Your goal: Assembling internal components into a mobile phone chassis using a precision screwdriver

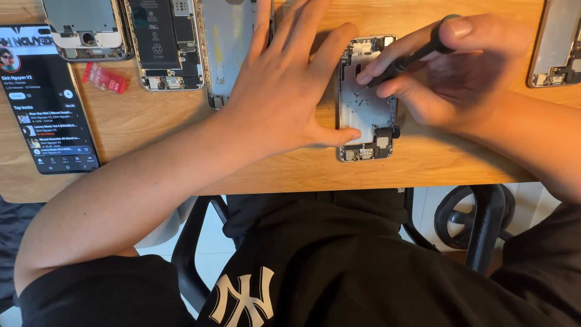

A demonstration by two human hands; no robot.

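Observation:
An opened phone housing (367,109), silver inside with small parts at its ends, lies on the wooden table (151,121). My left hand (284,85) lies flat beside it, fingers spread, thumb pressing the housing's lower left edge. My right hand (460,69) grips a black screwdriver (405,60), its tip down on the housing's inner plate near the top. The fingers of that hand cover the upper right of the housing.
A lit phone (51,100) with a dark list screen lies at the left. Further opened phone bodies (166,45) line the far edge, another (557,45) sits far right. A small red tab (104,77) lies between them. Chair arms show below the table edge.

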